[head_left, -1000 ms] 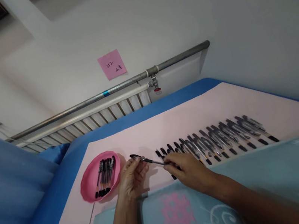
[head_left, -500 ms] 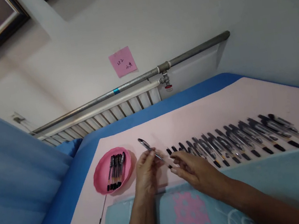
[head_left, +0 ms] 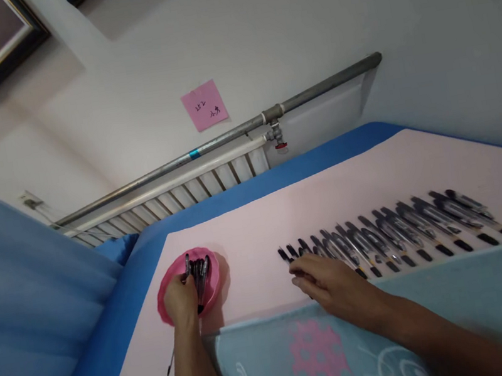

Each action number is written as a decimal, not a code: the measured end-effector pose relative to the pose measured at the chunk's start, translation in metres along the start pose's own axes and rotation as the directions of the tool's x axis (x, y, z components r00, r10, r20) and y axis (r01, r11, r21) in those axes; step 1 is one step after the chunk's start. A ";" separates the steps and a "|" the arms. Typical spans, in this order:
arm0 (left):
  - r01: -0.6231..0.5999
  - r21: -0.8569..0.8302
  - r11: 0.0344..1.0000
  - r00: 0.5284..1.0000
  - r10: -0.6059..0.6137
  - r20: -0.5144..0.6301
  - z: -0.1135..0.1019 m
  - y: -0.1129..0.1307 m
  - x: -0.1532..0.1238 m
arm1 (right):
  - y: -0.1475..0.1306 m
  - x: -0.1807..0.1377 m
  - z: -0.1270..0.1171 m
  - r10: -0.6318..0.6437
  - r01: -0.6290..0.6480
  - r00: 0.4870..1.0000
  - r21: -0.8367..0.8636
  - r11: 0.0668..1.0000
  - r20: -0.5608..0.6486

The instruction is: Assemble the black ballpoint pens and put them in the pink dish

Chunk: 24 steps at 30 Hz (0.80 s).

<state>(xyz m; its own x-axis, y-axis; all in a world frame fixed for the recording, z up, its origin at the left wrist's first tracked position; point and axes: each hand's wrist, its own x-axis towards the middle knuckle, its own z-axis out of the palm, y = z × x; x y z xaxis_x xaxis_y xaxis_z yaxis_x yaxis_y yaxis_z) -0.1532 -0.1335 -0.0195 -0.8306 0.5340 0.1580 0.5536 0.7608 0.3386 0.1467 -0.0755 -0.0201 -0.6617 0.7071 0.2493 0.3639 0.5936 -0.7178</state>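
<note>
My left hand (head_left: 181,299) is over the pink bowl (head_left: 218,290), closed on a black-capped pen (head_left: 187,263) whose upper end rises past the fingers. Beside it in the bowl lie several more clear pens with black caps (head_left: 204,275). My right hand (head_left: 319,275) is at the left end of a slanting row of similar pens (head_left: 409,223) on the pink sheet. Its fingers are curled together over the leftmost pen (head_left: 282,254), which they partly hide.
A thin pen refill (head_left: 170,365) lies below the bowl. A light-blue patterned cloth (head_left: 278,361) covers the near edge of the pink sheet (head_left: 245,246). Behind are a radiator (head_left: 194,190) and a metal pipe (head_left: 224,136); a blue curtain (head_left: 24,294) hangs at left.
My left hand has carried the pen from the middle, left into the bowl. My right hand has stayed near the row's left end, its fingers now curled in over the leftmost pen.
</note>
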 end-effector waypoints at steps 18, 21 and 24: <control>-0.661 -0.377 0.649 0.704 0.710 -0.011 0.035 0.096 -0.107 | 0.014 0.011 -0.025 0.091 -0.113 0.941 -0.048 0.992 -0.326; -0.659 -0.368 0.656 0.677 0.731 0.089 0.044 0.107 -0.120 | 0.014 0.011 -0.026 0.082 -0.107 0.942 -0.058 0.993 -0.326; -0.624 -0.372 0.688 0.688 0.709 0.156 0.046 0.110 -0.124 | 0.012 0.010 -0.025 0.067 -0.090 0.946 -0.059 0.994 -0.317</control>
<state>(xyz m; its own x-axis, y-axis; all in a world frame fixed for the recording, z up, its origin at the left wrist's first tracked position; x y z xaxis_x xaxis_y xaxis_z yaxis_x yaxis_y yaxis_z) 0.0136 -0.0992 -0.0444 -0.1699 0.9642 0.2038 0.8761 0.0531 0.4792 0.1610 -0.0518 -0.0100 -0.3939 0.8305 0.3938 0.4602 0.5491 -0.6976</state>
